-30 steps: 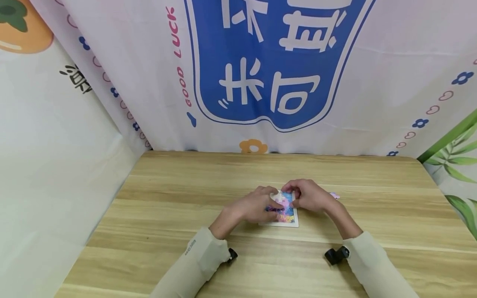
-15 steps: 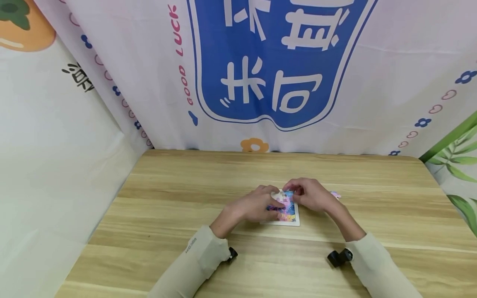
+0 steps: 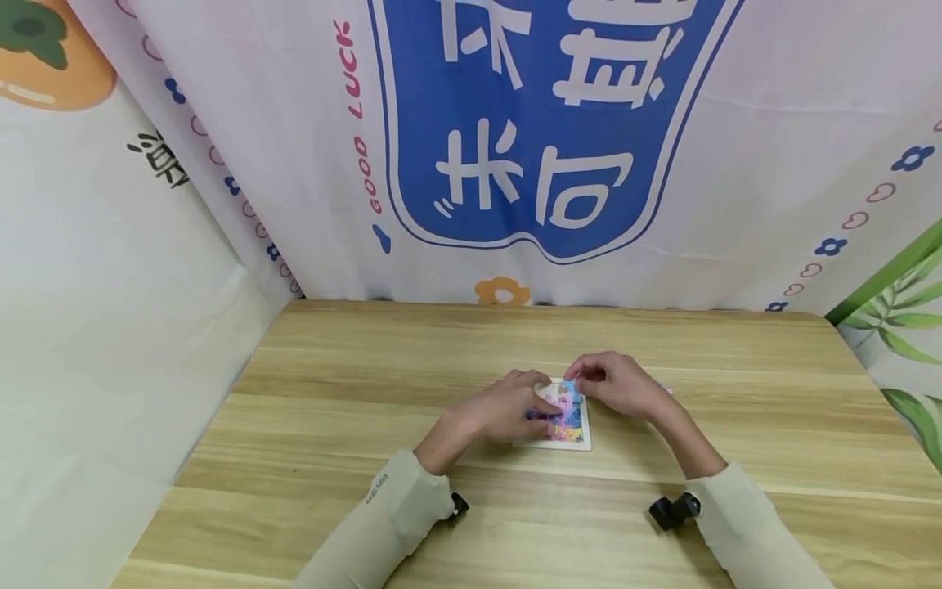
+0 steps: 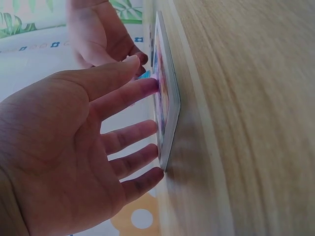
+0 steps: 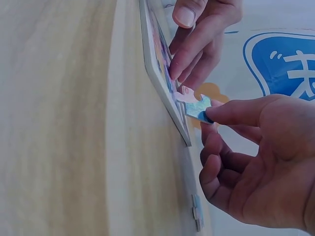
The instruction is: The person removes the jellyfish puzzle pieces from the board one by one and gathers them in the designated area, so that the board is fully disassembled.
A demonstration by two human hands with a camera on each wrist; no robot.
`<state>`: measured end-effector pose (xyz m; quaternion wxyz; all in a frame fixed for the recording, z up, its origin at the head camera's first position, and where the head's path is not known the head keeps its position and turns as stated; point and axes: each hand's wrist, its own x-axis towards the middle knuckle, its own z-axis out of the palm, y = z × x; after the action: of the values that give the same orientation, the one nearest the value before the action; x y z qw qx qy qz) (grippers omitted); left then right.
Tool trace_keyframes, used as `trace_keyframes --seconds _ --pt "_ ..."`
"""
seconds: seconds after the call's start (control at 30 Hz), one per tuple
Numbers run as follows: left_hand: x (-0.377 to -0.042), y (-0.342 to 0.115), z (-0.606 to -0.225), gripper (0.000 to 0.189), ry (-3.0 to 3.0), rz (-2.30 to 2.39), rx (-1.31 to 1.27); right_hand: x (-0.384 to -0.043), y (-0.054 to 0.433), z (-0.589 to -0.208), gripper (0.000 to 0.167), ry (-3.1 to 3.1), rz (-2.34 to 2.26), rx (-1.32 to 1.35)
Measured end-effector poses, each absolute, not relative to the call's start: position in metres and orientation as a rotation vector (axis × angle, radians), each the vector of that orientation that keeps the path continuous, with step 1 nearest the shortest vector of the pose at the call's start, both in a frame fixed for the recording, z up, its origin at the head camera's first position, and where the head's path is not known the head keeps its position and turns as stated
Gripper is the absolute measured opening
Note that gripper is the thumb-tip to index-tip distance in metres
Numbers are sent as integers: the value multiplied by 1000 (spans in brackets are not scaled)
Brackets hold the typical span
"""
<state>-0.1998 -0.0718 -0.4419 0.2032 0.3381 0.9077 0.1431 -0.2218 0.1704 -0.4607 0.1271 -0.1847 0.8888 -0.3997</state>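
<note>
A small jigsaw puzzle in a white-rimmed tray [image 3: 570, 446] lies on the table, its picture pink, blue and yellow. My left hand [image 3: 508, 406] rests its fingertips on the picture with the fingers nearly straight, as the left wrist view also shows. Between thumb and fingers, my right hand [image 3: 618, 384] pinches a blue and pink puzzle piece [image 5: 198, 107]. That piece is tilted over the tray's far right corner, with its lower edge at the tray; whether it touches is hard to tell. The left hand covers the tray's left part.
Another loose puzzle piece [image 5: 198, 212] lies on the wooden table [image 3: 331, 425] to the right of the tray, mostly behind the right wrist in the head view. A printed cloth [image 3: 331, 270] hangs along the table's back edge.
My right hand has shifted slightly right, and the puzzle piece in its fingers now shows tilted up at the tray's corner. My left hand has stayed on the puzzle.
</note>
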Motion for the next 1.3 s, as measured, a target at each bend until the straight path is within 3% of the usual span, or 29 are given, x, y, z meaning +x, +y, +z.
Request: trace_keyframes --seconds 0.5,1.3 --pt "-195 -71 -449 38 2591 362 943 -219 182 -459 18 2493 -1237 -429" --pt "-194 -73 -448 41 2607 337 1047 -200 255 -455 23 2590 -1208 -300"
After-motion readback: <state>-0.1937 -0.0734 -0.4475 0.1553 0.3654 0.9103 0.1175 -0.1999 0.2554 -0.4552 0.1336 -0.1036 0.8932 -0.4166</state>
